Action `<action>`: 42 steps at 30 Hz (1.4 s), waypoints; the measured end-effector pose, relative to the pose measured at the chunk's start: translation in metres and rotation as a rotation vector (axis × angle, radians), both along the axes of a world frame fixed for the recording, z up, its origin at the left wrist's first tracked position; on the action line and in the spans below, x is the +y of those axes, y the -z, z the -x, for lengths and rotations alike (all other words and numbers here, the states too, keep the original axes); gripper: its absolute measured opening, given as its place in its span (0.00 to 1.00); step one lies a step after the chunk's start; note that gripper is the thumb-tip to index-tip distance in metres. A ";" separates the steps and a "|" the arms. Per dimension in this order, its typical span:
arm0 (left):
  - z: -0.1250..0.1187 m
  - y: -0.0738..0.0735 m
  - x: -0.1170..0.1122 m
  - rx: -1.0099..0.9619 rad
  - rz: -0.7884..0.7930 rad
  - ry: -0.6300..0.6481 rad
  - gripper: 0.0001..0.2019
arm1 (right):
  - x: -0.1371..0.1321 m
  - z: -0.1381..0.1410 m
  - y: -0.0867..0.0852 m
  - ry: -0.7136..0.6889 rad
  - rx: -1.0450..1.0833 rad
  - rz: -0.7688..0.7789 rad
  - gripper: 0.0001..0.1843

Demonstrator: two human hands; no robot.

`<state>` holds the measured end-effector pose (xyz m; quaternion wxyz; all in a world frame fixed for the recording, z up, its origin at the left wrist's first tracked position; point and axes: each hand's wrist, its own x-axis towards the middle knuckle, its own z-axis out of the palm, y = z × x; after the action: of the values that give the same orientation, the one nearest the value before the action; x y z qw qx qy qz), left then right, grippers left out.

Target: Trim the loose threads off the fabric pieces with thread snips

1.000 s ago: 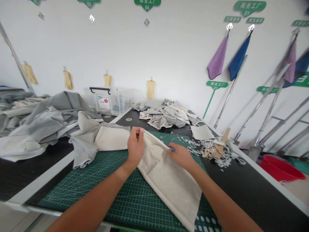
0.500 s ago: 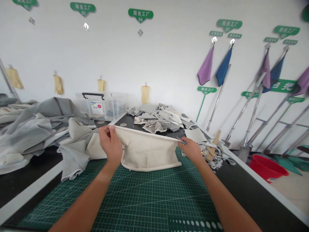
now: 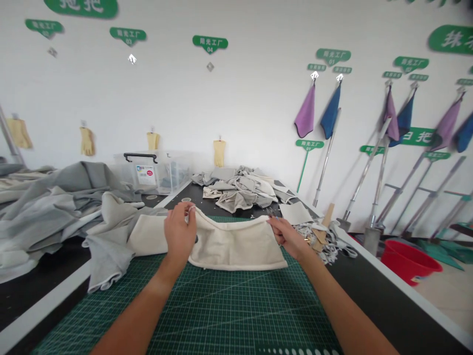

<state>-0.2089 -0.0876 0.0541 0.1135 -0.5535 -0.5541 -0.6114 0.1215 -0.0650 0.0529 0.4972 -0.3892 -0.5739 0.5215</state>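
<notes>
My hands hold a cream fabric piece (image 3: 236, 245) with a pale bound edge, crosswise above a green cutting mat (image 3: 207, 310). My left hand (image 3: 180, 232) pinches its upper edge at the left end. My right hand (image 3: 287, 238) grips the right end, and a small pointed tool (image 3: 272, 212) shows past those fingers; its kind is hard to tell. The lower part of the fabric rests on the mat. Left of my left hand, a cream and grey fabric length (image 3: 111, 241) lies partly on the mat.
Black work tables carry a grey fabric heap (image 3: 48, 212) and a crumpled pile (image 3: 236, 188). Scraps and cardboard (image 3: 320, 240) lie right of the mat. Behind stands a clear plastic box (image 3: 151, 172). A red basin (image 3: 410, 261) sits on the floor at right.
The cream fabric has gone from lying lengthwise over the mat to being held crosswise between my hands. My hands have spread apart, and its top edge now sags in a shallow curve.
</notes>
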 end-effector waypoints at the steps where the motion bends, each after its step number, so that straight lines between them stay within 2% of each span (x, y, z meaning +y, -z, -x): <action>1: -0.006 0.000 -0.003 0.065 0.008 0.006 0.09 | -0.004 0.008 0.000 -0.001 -0.013 0.006 0.26; 3: -0.021 0.001 -0.009 0.167 0.045 0.083 0.13 | -0.013 0.024 0.000 -0.008 -0.045 0.030 0.23; 6: -0.043 0.007 -0.019 0.287 0.146 0.342 0.14 | -0.025 0.044 0.001 -0.031 -0.131 0.034 0.22; 9: -0.060 0.015 -0.028 0.355 0.222 0.576 0.15 | -0.033 0.056 0.000 -0.051 -0.250 -0.051 0.22; 12: -0.068 0.023 -0.031 0.320 0.276 0.688 0.14 | -0.036 0.063 -0.001 -0.078 -0.323 -0.188 0.21; 18: -0.069 0.030 -0.026 0.146 0.291 0.730 0.08 | -0.031 0.065 0.005 -0.037 -0.428 -0.355 0.19; 24: -0.067 0.036 -0.017 0.026 0.359 0.839 0.14 | -0.025 0.061 0.010 0.006 -0.550 -0.452 0.18; 31: -0.068 0.052 -0.001 -0.191 0.479 0.882 0.13 | -0.024 0.061 0.016 0.022 -0.607 -0.482 0.16; 36: -0.063 0.046 -0.002 -0.117 0.420 0.819 0.14 | -0.027 0.062 0.014 0.038 -0.622 -0.497 0.15; 42: -0.063 0.044 -0.006 0.047 0.437 0.785 0.19 | -0.029 0.063 0.015 0.033 -0.630 -0.475 0.14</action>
<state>-0.1462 -0.0938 0.0101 -0.2342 -0.7465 -0.4154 -0.4640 0.0581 -0.0942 0.0375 0.3812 -0.4136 -0.7967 0.2210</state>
